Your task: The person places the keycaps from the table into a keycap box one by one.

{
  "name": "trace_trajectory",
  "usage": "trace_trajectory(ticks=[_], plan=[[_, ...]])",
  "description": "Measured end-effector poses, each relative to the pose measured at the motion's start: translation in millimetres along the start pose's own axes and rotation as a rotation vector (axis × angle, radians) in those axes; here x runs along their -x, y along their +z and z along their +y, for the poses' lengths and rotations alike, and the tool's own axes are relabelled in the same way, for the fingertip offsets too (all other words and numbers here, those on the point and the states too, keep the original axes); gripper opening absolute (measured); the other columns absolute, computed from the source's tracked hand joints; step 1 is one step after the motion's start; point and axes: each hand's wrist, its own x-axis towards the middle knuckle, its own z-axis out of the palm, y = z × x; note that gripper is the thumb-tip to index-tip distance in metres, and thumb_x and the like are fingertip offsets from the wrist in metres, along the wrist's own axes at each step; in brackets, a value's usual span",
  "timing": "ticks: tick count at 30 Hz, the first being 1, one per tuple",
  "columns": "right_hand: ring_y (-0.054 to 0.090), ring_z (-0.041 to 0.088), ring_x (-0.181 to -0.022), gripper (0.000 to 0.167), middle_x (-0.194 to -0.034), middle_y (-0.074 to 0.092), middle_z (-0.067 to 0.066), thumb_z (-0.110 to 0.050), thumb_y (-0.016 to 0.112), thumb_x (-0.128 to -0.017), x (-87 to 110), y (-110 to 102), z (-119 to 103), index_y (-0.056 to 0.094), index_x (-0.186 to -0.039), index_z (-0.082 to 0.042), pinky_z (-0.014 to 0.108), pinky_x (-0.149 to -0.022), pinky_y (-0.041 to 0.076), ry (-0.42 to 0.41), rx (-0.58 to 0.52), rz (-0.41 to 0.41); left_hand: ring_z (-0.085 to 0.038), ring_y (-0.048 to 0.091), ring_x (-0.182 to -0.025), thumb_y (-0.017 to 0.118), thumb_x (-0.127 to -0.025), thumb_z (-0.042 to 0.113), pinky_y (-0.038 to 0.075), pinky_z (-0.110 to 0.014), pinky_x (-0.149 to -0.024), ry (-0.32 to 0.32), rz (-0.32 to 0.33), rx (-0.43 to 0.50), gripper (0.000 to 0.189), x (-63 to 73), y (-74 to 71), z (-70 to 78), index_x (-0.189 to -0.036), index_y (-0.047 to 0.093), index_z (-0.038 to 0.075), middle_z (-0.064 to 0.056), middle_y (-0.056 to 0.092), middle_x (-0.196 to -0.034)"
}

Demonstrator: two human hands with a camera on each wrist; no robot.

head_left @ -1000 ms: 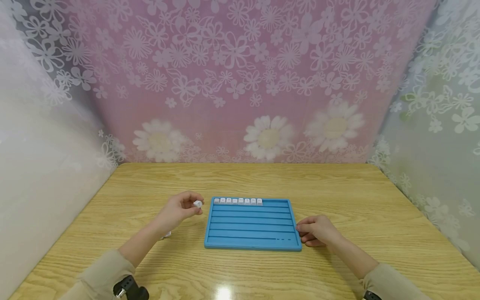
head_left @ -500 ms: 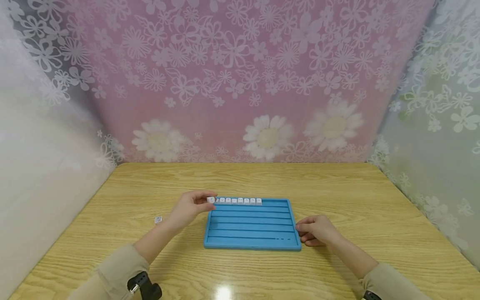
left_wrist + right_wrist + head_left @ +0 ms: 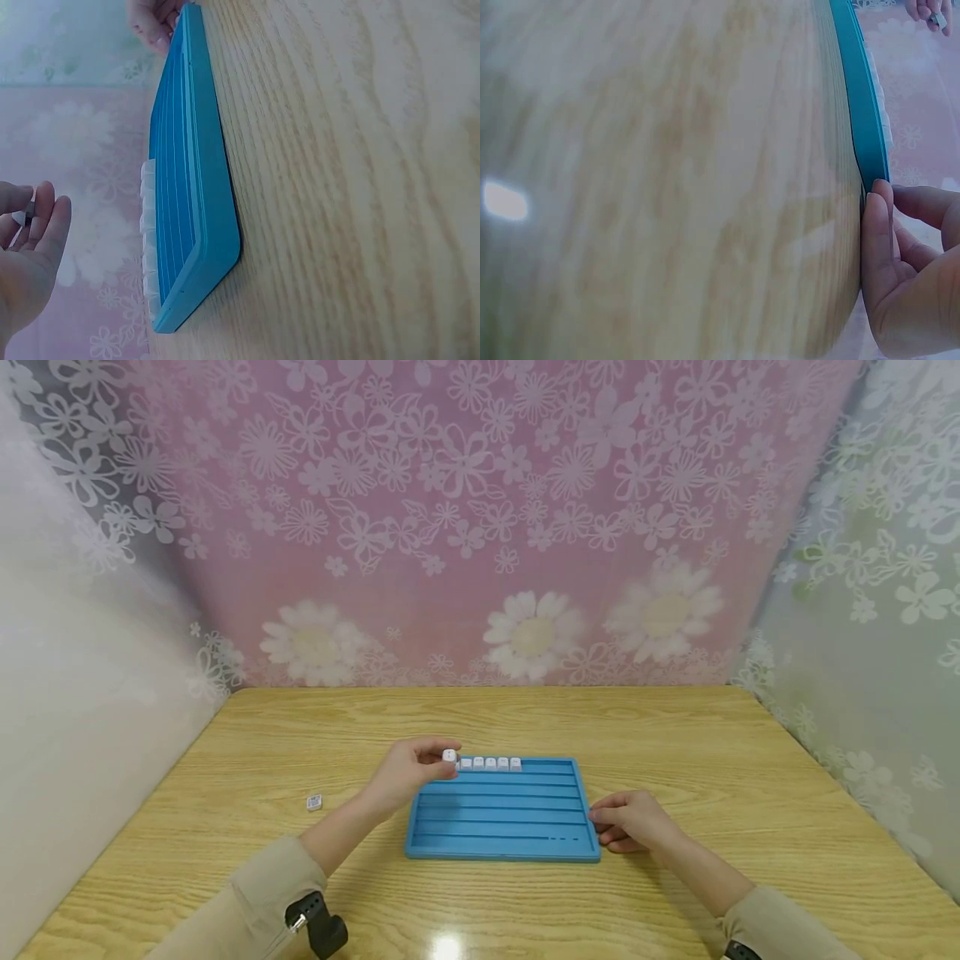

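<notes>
My left hand (image 3: 405,772) pinches a white keycap (image 3: 449,755) between thumb and fingers, held above the upper left of a blue tray (image 3: 495,820). In the left wrist view the same keycap (image 3: 24,216) is seen apart from the tray. White keycaps (image 3: 491,763) stand side by side in the tray's top slot; the hand hides those at the left end. My right hand (image 3: 637,821) grips the tray's right edge, thumb and fingers on the rim, as the right wrist view shows the blue edge (image 3: 870,142) between them.
One loose white keycap (image 3: 314,802) lies on the wooden table (image 3: 480,718) to the left of the tray. Flowered cloth (image 3: 532,635) hangs behind the table and at both sides.
My left hand has carried its keycap rightward from beside the tray to above the top slot. The loose keycap, partly behind the arm before, now shows fully. The right hand keeps its place.
</notes>
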Motion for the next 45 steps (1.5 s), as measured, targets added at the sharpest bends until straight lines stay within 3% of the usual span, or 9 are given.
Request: trace_trajectory(ticks=[9,18,27,35,45], plan=[[0.060,0.013,-0.057,0.028,-0.069,0.061,0.005,-0.011,0.063,-0.087,0.9,-0.6,-0.9,0.061,-0.107,0.008,0.028,-0.054,0.052,-0.013,0.005,-0.016,-0.020,0.064,-0.085,0.066,-0.084,0.003,0.052,-0.033,-0.075,0.033,0.048,-0.207,0.024,-11.5,16.3,3.6,-0.108,0.062,0.002,-0.004,0.065,-0.088],[0.060,0.013,-0.056,0.026,-0.067,0.061,0.005,-0.010,0.063,-0.087,0.1,-0.5,0.1,0.062,-0.106,0.007,0.028,-0.053,0.052,-0.013,0.010,-0.012,-0.030,0.063,-0.092,0.060,-0.087,-0.001,0.051,-0.028,-0.074,0.019,-0.022,-0.209,0.023,-18.6,35.5,3.0,-0.110,0.058,-0.003,-0.004,0.064,-0.087],[0.060,0.013,-0.056,0.025,-0.066,0.061,0.005,-0.010,0.063,-0.087,0.0,-0.5,0.7,0.062,-0.105,0.007,0.028,-0.053,0.052,-0.016,0.010,-0.010,-0.015,0.061,-0.087,0.064,-0.087,0.009,0.051,-0.026,-0.071,0.013,-0.028,-0.324,0.019,-34.0,51.6,3.9,-0.104,0.060,0.003,-0.001,0.062,-0.092],[0.060,0.013,-0.056,0.025,-0.067,0.061,0.005,-0.010,0.063,-0.087,0.4,-0.1,1.1,0.062,-0.105,0.008,0.028,-0.053,0.052,-0.018,-0.003,-0.013,-0.013,0.055,-0.082,0.064,-0.088,0.014,0.047,-0.025,-0.066,0.081,-0.035,-0.475,0.014,-47.4,62.6,2.6,-0.101,0.064,0.010,0.003,0.059,-0.089],[0.060,0.013,-0.055,0.025,-0.067,0.061,0.006,-0.010,0.063,-0.086,-0.5,-0.4,1.3,0.062,-0.105,0.007,0.028,-0.053,0.052,-0.019,0.000,-0.003,-0.014,0.055,-0.084,0.063,-0.087,0.011,0.047,-0.027,-0.070,0.089,-0.017,-0.490,0.016,-56.2,72.5,2.7,-0.103,0.064,0.007,0.000,0.060,-0.091]])
